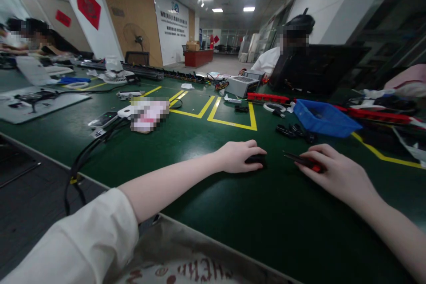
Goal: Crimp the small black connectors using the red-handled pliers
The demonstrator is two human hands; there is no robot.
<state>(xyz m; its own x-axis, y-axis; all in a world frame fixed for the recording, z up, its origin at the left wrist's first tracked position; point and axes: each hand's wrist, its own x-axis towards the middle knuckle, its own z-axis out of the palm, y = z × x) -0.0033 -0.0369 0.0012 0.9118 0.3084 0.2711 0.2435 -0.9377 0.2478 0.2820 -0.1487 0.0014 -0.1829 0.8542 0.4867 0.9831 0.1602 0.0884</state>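
Green bench: left hand [240,156] cupped over a small black part [256,159]; right hand [333,169] grips red-handled tool [304,161]; steady the part firmly.

Worktop [213,213]: dark green, glossy, marked with yellow tape lines [229,122]. Laid directly on it: a blue tray [324,118], small black parts [294,131] just beside it, red strips [268,97], a grey metal box [242,85], a white coil [272,107], black cables [89,151], a grey panel [36,104].
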